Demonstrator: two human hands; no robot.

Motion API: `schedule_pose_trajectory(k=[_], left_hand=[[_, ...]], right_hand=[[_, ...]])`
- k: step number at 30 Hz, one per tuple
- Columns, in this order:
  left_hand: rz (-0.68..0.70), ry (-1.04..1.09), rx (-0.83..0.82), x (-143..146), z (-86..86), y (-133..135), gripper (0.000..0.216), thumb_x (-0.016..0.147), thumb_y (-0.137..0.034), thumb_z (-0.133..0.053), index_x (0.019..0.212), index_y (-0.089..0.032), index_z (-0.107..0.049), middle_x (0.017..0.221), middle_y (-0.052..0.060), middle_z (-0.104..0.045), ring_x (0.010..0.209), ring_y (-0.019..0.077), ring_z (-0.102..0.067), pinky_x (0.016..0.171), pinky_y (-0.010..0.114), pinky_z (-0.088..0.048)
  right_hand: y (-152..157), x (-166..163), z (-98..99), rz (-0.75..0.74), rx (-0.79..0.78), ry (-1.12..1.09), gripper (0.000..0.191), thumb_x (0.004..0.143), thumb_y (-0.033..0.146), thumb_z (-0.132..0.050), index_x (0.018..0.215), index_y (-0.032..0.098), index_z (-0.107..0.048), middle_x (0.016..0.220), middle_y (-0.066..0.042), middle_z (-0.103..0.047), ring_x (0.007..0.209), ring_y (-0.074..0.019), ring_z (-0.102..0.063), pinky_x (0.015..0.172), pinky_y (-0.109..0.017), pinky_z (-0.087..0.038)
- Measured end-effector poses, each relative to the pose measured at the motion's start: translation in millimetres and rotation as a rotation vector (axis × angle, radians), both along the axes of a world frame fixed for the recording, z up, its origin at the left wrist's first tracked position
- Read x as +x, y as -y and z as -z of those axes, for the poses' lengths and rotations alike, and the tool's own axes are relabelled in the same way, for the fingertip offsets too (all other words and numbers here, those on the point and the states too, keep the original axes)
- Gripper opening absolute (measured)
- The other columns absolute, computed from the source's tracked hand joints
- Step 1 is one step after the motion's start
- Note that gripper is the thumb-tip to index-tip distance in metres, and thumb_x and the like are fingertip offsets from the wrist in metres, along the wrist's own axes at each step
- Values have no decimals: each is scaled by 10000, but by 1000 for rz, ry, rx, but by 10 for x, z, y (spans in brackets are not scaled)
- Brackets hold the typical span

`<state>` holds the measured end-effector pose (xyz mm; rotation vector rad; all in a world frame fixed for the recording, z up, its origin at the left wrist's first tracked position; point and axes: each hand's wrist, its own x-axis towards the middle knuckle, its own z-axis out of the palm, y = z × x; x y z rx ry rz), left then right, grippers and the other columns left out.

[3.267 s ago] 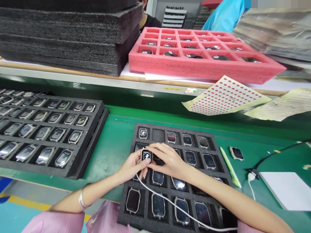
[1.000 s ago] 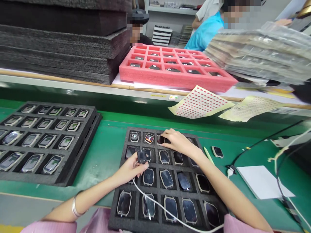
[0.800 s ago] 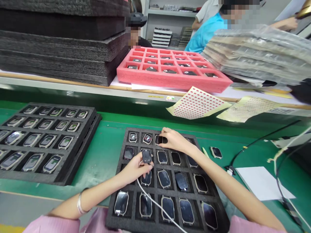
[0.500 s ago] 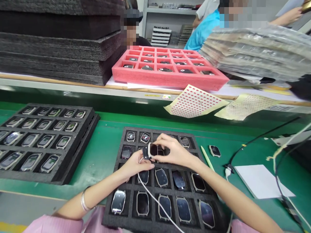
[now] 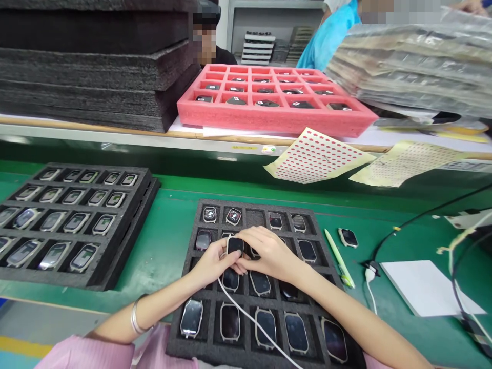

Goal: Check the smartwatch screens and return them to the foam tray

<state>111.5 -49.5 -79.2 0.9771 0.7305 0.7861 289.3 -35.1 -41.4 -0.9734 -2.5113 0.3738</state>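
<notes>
Between my hands is a smartwatch case point(image 5: 234, 245) without a strap, its dark screen facing up. My left hand point(image 5: 215, 260) grips it from the left, and a white cable point(image 5: 246, 313) runs out from under these fingers toward the front. My right hand point(image 5: 271, 253) closes on the watch's right side, fingers bent around its edge. What the cable ends in is hidden behind the watch and fingers. Beneath both hands lies a black foam tray point(image 5: 209, 294) with watch cases in its compartments. Two watches in its back row point(image 5: 233, 216) show lit faces.
Another black foam tray point(image 5: 126, 225) of watches sits at left. To the right are a green pen point(image 5: 338, 256), a loose watch point(image 5: 348, 237), a white pad point(image 5: 426, 287) and cables. A shelf holds a pink foam tray point(image 5: 269, 119) and stacked black foam point(image 5: 88, 72). People are behind.
The watch has gone from tilted beside a dark piece in my left hand to screen up between both hands. My right hand has come lower and closer to the left. The view has shifted slightly.
</notes>
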Motion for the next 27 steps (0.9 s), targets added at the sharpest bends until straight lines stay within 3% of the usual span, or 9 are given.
schedule_pose_trajectory(k=[6,15,20,27], left_hand=[[14,71,43,-34,-75,16,352,789,-429,-675,878,-105,-566,707,58,-673,538,142,-633,532,244,-536],[14,9,60,-40,-29,11,363,800,-445,-644,926,-122,-538,676,13,-628,426,97,-572,385,179,-434],[20,-10,52,-59,-41,25,378,795,-459,-645,930,-126,-530,551,-29,-577,373,97,-536,374,179,-418],[26,-5,65,-58,-39,20,370,795,-459,-647,920,-134,-523,530,-37,-569,369,96,-529,390,185,-428]], right_hand=[[41,3,23,6,56,-99,359,815,284,-648,1129,138,-556,984,-110,-681,897,-250,-640,784,-377,-488],[31,0,28,-4,16,-117,362,816,268,-653,1135,144,-534,833,-61,-658,820,-232,-633,749,-358,-489],[43,5,41,-8,18,-114,378,820,283,-664,1140,131,-531,824,-63,-654,813,-231,-633,743,-357,-486],[61,9,41,-2,17,-95,382,842,312,-648,1159,144,-514,884,-78,-663,845,-237,-631,757,-367,-486]])
